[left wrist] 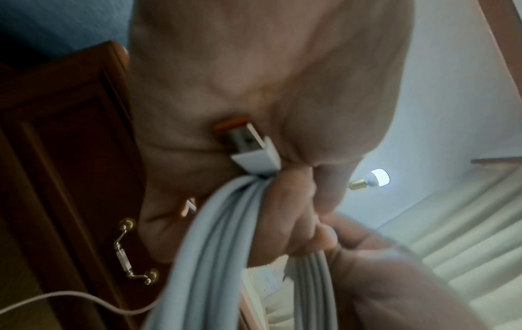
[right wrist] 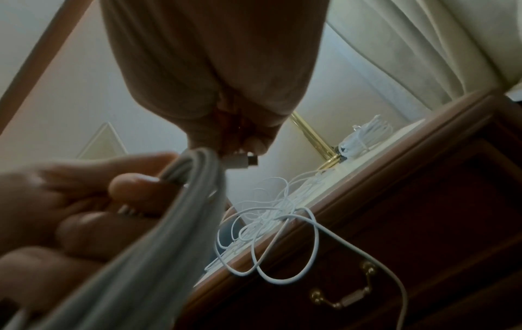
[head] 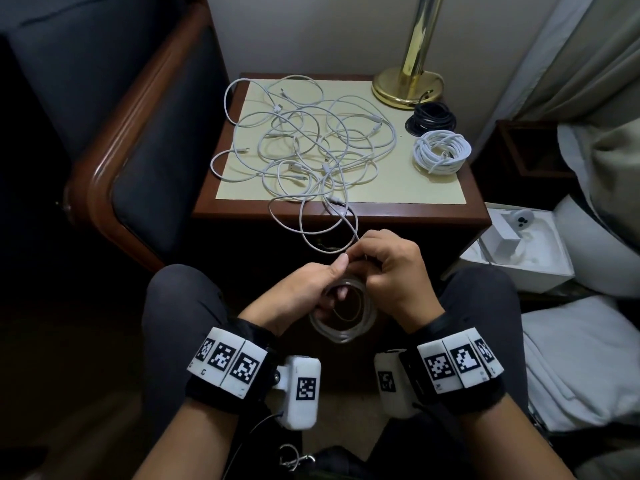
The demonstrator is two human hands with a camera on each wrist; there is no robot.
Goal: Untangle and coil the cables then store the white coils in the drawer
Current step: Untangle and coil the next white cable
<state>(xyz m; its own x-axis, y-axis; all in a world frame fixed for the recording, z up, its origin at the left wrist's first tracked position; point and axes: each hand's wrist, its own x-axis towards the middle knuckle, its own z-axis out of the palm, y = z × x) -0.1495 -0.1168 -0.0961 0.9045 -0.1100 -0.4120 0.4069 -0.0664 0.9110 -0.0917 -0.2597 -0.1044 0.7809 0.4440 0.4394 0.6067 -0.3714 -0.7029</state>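
Two hands meet over the lap in the head view; the left hand (head: 313, 284) has its fingers curled round a partly wound white coil (head: 341, 318) that hangs between the knees, and the right hand (head: 388, 268) pinches the same cable at the top of the coil; a loose strand runs from the hands up over the front edge of the desk (head: 346, 211) to the tangle (head: 304, 143) of white cables spread on the pale desk top; a finished white coil (head: 441, 152) lies at the right of the desk, just in front of a black coil (head: 431, 117), which sits beside the brass lamp (head: 408, 84); a dark chair (head: 145, 140) stands left of the desk, and a white box (head: 519, 251) lies on the floor to the right.

From the left wrist, the left hand (left wrist: 254, 111) grips the bundled turns of the coil (left wrist: 214, 256), with a USB plug (left wrist: 248, 145) lying against the palm; the drawer (left wrist: 56, 178) front with its brass handle (left wrist: 135, 252) is shut behind.

From the right wrist, the right hand (right wrist: 214, 78) narrows its fingers to pinch a small plug (right wrist: 245, 160) at the top of the coil (right wrist: 158, 245); the left hand's fingers (right wrist: 132, 185) hold the turns; the tangle (right wrist: 271, 223) spills over the desk edge above the handle (right wrist: 347, 294).
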